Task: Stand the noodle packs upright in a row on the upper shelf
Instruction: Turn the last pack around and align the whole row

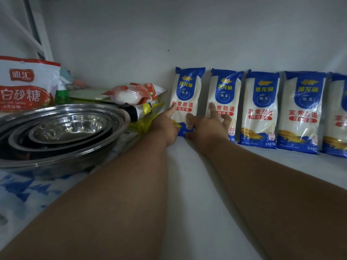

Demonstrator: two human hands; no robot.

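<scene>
Both forearms stretch from me to the far wall of the upper shelf (197, 184). Left hand (165, 126) presses straight fingers on the leftmost noodle pack (187, 87), right hand (208, 126) likewise on the 2nd pack (224, 91); neither grasps. 5 packs stand upright in a row, so I judge only steadying remains.

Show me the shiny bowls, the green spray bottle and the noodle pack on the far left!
shiny bowls (62, 128): head view, inner wall of the nested stack.
green spray bottle (62, 95): head view, green body.
leftmost noodle pack (188, 85): head view, blue top.
</scene>
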